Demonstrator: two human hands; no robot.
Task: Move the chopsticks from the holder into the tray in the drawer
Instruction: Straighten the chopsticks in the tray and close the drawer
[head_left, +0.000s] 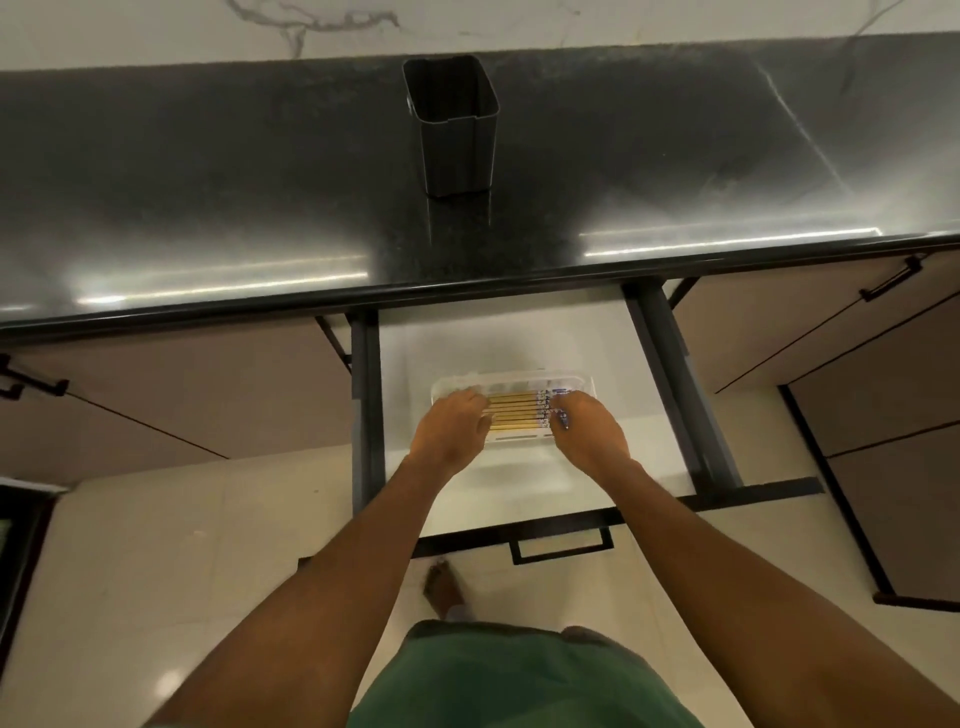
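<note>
Resting on the chopsticks (514, 411) in the tray (584, 379), left hand (453, 427) and right hand (589, 431) seem loosely curled.

Both bare forearms reach forward and slightly inward from the lower corners of the view, elbows apart and wrists near each other. The left hand (451, 427) is palm down, knuckles up, its fingers (480, 404) curled downward and pointing right. The right hand (592, 428) mirrors it, palm down, fingers (563, 410) bent and pointing left. The hands do not touch.
</note>
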